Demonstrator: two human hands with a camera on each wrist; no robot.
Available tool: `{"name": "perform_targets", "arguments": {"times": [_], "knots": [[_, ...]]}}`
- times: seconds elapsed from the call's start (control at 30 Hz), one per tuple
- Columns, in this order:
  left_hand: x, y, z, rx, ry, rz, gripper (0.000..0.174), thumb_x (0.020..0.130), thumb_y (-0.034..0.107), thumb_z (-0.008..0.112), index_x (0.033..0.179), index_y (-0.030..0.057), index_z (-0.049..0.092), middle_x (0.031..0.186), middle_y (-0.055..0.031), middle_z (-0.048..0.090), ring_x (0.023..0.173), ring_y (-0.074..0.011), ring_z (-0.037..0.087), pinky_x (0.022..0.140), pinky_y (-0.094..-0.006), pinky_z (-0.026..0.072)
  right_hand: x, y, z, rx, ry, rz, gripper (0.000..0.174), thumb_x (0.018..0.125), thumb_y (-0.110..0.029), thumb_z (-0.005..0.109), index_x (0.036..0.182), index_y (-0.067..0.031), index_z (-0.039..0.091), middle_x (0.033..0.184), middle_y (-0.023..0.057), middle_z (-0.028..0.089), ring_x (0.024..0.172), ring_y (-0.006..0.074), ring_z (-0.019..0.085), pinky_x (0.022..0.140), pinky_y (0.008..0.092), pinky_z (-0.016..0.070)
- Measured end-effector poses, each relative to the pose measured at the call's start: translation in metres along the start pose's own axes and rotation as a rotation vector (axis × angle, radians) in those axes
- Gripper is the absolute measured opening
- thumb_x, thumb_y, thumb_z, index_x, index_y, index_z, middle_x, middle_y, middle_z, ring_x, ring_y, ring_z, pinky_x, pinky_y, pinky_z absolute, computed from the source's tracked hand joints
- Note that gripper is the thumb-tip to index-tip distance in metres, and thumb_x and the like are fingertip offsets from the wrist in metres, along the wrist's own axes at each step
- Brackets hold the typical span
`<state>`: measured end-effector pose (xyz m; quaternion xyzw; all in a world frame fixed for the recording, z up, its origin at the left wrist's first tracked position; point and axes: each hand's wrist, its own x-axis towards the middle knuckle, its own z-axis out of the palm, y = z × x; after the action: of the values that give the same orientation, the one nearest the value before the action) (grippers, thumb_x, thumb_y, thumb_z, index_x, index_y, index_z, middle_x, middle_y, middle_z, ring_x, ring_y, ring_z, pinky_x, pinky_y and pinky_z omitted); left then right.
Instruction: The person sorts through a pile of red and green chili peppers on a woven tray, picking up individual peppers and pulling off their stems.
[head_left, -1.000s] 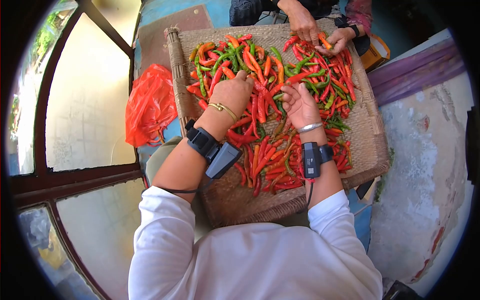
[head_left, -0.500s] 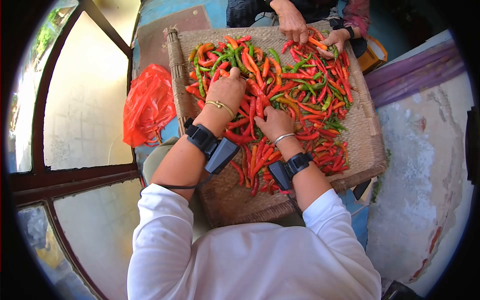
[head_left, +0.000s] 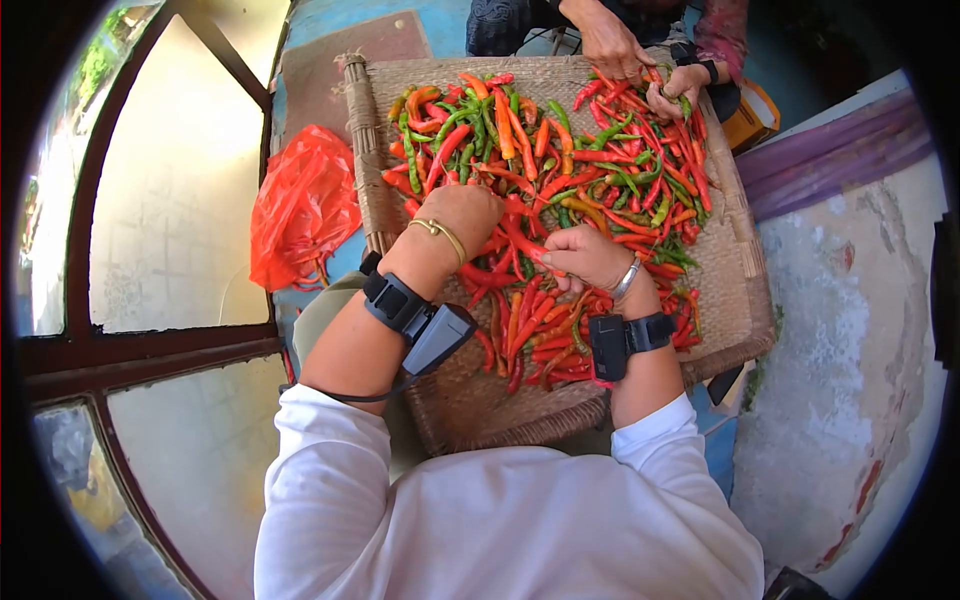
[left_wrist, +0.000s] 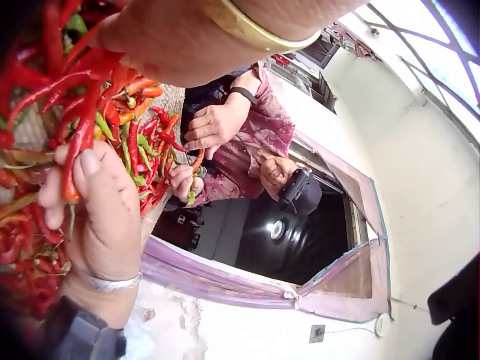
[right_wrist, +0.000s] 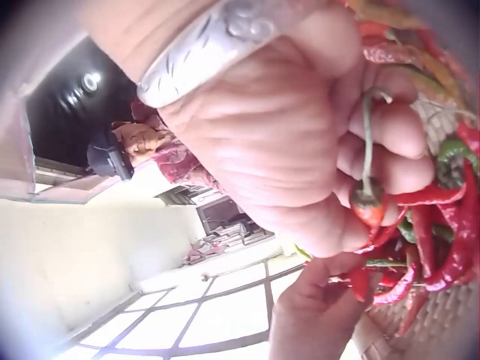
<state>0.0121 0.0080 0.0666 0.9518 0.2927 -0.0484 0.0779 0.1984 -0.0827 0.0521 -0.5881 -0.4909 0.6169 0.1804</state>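
Note:
Red, orange and green chili peppers (head_left: 600, 180) lie heaped on a woven tray (head_left: 735, 300). My right hand (head_left: 590, 255), wearing a silver bracelet, pinches a red chili pepper (left_wrist: 81, 161) between thumb and fingers; its green stem points out of the grip in the right wrist view. Close by on the left, my left hand (head_left: 458, 212) is over the heap with its fingers curled down, hiding its fingertips in the head view. The right wrist view shows its thumb and finger pinching a red chili pepper (right_wrist: 361, 285).
Across the tray another person's hands (head_left: 612, 45) handle peppers at the far right corner. A red plastic bag (head_left: 305, 205) sits left of the tray. A framed glass panel (head_left: 180, 190) stands at the left, a worn wall (head_left: 840, 370) at the right.
My right hand has come down from its raised, palm-up position to the middle of the heap and now holds a red chili pepper. My left hand has drawn slightly nearer to me.

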Motion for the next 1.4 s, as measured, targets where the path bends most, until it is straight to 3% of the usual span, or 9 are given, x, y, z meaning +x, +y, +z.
{"name": "perform_targets", "arguments": {"times": [0.33,0.37,0.47,0.7,0.87,1.07,1.2,1.3,1.4], "knots": [[0.002,-0.003,0.002,-0.01,-0.019,-0.026,0.013,0.073,0.015,0.055,0.083,0.0077,0.058,0.077,-0.0114,0.059,0.072,-0.0276,0.06,0.059,-0.0377,0.0491,-0.002,0.01,-0.021,0.664,0.126,-0.432,0.031,0.083,-0.028,0.052,0.098,-0.0003,0.054,0.061,0.0034,0.056,0.049,0.0064,0.049,0.043,0.0173,0.0392],[0.0,-0.001,0.0,-0.01,-0.02,-0.024,0.013,0.073,0.015,0.055,0.083,0.0077,0.058,0.077,-0.0114,0.059,0.072,-0.0276,0.06,0.059,-0.0377,0.0491,0.006,0.008,-0.017,0.645,0.487,-0.377,0.035,0.082,-0.027,0.054,0.104,0.0011,0.052,0.065,0.0045,0.056,0.052,0.0074,0.052,0.045,0.0187,0.0411],[-0.002,0.005,-0.013,-0.048,0.013,0.0,0.014,0.077,0.013,0.051,0.079,0.0049,0.062,0.079,-0.0114,0.061,0.074,-0.0262,0.061,0.061,-0.0361,0.0496,0.017,0.023,-0.015,0.163,1.004,-0.187,0.045,0.079,-0.025,0.059,0.115,0.0005,0.047,0.082,0.0096,0.061,0.066,0.0143,0.059,0.053,0.0265,0.0467],[0.003,0.015,-0.01,-0.103,0.022,0.076,0.024,0.074,0.031,0.056,0.074,0.0068,0.059,0.073,-0.0095,0.06,0.069,-0.026,0.06,0.057,-0.0377,0.0482,0.043,0.025,0.033,-0.801,0.805,-0.322,0.028,0.072,-0.021,0.062,0.096,-0.0075,0.055,0.084,0.0123,0.059,0.075,0.03,0.057,0.066,0.0382,0.0463],[0.001,0.017,-0.001,-0.067,-0.061,0.083,0.02,0.075,0.025,0.055,0.074,0.0063,0.061,0.072,-0.0103,0.061,0.07,-0.0252,0.061,0.059,-0.0359,0.0487,0.045,0.024,0.031,-0.782,0.798,-0.238,0.022,0.073,-0.022,0.059,0.089,-0.0079,0.058,0.078,0.012,0.059,0.074,0.032,0.057,0.065,0.0408,0.045],[-0.004,0.016,0.004,-0.036,-0.044,0.076,0.014,0.074,0.012,0.051,0.074,0.0047,0.063,0.074,-0.0108,0.062,0.071,-0.0241,0.062,0.059,-0.0341,0.049,0.021,0.027,-0.014,0.384,0.529,-0.058,0.02,0.08,-0.021,0.053,0.081,-0.0019,0.059,0.054,0.0036,0.054,0.043,0.0112,0.047,0.042,0.0234,0.0379],[-0.001,0.016,0.003,-0.024,-0.036,0.087,0.014,0.074,0.01,0.05,0.075,0.0041,0.063,0.075,-0.011,0.062,0.072,-0.0242,0.062,0.059,-0.0339,0.0492,0.015,0.024,-0.028,0.932,0.799,-0.456,0.034,0.085,-0.024,0.05,0.11,-0.0018,0.047,0.083,0.0071,0.055,0.065,0.0107,0.054,0.048,0.0221,0.0414],[0.002,0.016,0.003,-0.018,-0.059,0.103,0.015,0.075,0.009,0.049,0.08,0.0035,0.062,0.074,-0.0111,0.062,0.071,-0.0246,0.061,0.061,-0.0337,0.0495,0.024,0.028,-0.025,0.718,1.209,-0.398,0.038,0.084,-0.021,0.053,0.115,-0.0016,0.045,0.1,0.0097,0.051,0.083,0.0166,0.054,0.064,0.0273,0.0457],[0.002,0.017,0.002,-0.081,0.146,0.134,0.011,0.075,0.008,0.049,0.08,0.0031,0.058,0.072,-0.0128,0.061,0.071,-0.0266,0.061,0.061,-0.0362,0.0496,0.023,0.027,-0.01,-0.588,1.425,-0.44,0.039,0.077,-0.016,0.059,0.112,-0.0037,0.047,0.106,0.0126,0.049,0.094,0.0289,0.049,0.085,0.0389,0.0397]]}}
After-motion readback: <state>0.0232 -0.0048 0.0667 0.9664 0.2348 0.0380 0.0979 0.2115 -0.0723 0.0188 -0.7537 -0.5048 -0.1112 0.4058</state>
